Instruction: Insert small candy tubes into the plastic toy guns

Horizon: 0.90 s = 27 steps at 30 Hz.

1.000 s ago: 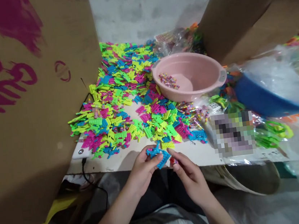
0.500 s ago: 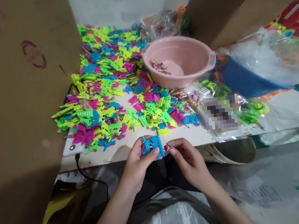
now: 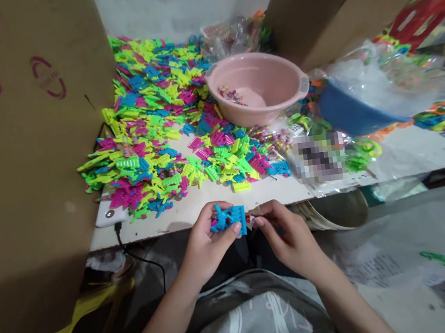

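My left hand (image 3: 207,241) is closed around a blue plastic toy piece (image 3: 238,213), with a figure shape at one end and a ridged block at the other. Bits of pink show beneath its figure end. Between thumb and fingertips, my right hand (image 3: 282,229) pinches a small slim piece with a red end (image 3: 250,219). That red end sits right against the block's right edge; whether it goes inside, I cannot tell. Both hands are in front of the table edge, below a large heap of similar toy pieces (image 3: 160,93) in yellow, green, pink and blue.
A pink basin (image 3: 276,73) holding small multicoloured bits stands behind the heap's right side. Further right is a blue container (image 3: 345,108) with clear plastic over it. Cardboard boxes (image 3: 64,169) flank the table. A white device (image 3: 108,213) with a black cable lies at the left.
The small red-ended piece in my right hand has come closer to the blue toy piece and now meets its edge. The camera view has shifted slightly.
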Available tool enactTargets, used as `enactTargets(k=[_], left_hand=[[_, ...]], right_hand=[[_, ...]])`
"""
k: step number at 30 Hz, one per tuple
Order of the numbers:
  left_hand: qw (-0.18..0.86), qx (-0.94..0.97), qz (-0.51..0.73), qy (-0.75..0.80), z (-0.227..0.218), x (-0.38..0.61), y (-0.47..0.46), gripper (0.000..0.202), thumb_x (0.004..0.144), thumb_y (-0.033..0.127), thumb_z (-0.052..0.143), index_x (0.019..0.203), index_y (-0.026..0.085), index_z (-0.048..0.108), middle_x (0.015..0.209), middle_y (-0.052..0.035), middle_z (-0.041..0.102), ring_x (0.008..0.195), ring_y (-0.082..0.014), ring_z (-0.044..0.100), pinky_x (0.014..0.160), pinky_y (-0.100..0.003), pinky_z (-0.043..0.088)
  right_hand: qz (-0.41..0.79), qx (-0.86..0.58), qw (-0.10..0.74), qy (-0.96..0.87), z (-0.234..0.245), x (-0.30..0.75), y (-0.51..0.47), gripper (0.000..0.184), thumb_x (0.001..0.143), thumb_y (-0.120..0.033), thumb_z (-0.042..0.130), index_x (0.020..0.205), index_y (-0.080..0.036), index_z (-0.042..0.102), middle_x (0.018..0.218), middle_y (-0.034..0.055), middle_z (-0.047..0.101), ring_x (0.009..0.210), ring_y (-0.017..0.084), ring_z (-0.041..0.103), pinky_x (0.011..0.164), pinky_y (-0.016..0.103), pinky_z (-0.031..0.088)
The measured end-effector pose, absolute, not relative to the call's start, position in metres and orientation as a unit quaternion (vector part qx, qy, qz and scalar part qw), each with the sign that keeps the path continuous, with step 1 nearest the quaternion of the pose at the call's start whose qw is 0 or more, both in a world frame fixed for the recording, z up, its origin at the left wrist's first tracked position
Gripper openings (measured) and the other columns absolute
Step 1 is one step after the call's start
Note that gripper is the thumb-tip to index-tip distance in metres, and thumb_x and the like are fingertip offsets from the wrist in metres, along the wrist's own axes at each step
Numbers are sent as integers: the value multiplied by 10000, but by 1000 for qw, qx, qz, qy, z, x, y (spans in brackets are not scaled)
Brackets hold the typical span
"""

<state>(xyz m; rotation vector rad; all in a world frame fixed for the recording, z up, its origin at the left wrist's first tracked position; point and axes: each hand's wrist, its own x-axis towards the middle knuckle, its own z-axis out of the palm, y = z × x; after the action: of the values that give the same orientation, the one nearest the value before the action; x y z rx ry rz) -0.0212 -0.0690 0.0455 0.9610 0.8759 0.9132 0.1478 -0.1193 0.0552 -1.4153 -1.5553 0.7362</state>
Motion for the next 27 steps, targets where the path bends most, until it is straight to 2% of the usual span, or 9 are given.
enactTargets(k=[6,11,14,21,24,27], left_hand=[[803,352,334,345,52,-31,-77,441,622,312,863,954,195,598,793,-2,658,688,-148,617,541,-218,501],[826,344,318,313,53,-39,-84,444,613,325,868,942,185,605,816,-21,673,680,-150,636,545,-219,482],[799,376,348,314,49,-42,-90,463,598,367,877,907,172,593,787,-9,649,677,-148,628,561,-235,492],[766,428,372,303,33,-49,-103,718,446,570,893,925,173,535,704,33,610,579,-122,597,592,-296,519],[761,443,369,298,31,-54,-108,752,425,582,887,949,175,532,706,47,602,561,-117,602,583,-291,515],[750,455,377,297,30,-59,-114,693,475,522,885,959,178,529,715,49,597,561,-117,601,572,-288,520]], right_hand=[[461,-475,466,-586,59,147,-125,251,976,-440,525,880,-211,564,740,4,630,689,141,612,644,255,496],[514,-450,485,-546,58,137,-131,343,904,-543,599,805,-218,552,663,-14,595,604,135,566,596,257,488],[491,-459,489,-556,56,132,-137,353,885,-544,622,767,-219,549,647,-8,597,601,140,565,589,252,491],[365,-480,470,-645,47,126,-147,350,857,-519,647,674,-226,593,591,5,591,536,142,576,504,195,505],[333,-477,444,-681,47,123,-148,377,847,-559,623,661,-231,607,577,16,616,520,157,607,495,198,527],[292,-480,433,-705,49,119,-150,393,851,-576,598,650,-239,599,568,16,622,510,162,617,490,200,535]])
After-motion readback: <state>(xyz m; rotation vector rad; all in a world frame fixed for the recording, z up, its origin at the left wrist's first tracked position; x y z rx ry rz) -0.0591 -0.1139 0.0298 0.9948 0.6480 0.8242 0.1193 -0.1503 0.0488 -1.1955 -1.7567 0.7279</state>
